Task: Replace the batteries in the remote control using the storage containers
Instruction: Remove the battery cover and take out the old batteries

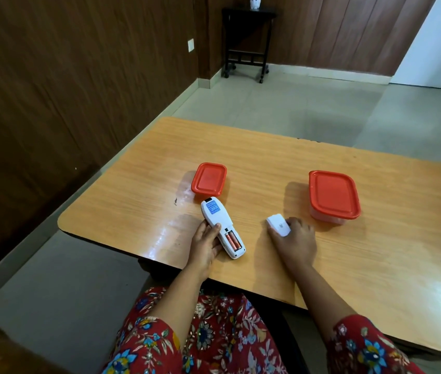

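A white remote control (218, 221) lies face down on the wooden table (268, 147), its battery bay uncovered and two orange batteries (233, 239) showing inside. My left hand (205, 245) grips the remote along its left side. The white battery cover (278, 225) rests on the table to the right, under the fingers of my right hand (293, 242). Two containers with red lids stand behind, both closed: a smaller one (209, 179) just beyond the remote's far end and a larger one (334, 197) at the right.
The table's near edge runs just behind my wrists, and its left corner is rounded. A dark wood-panelled wall is at the left. A small black side table (246, 41) stands on the tiled floor far behind.
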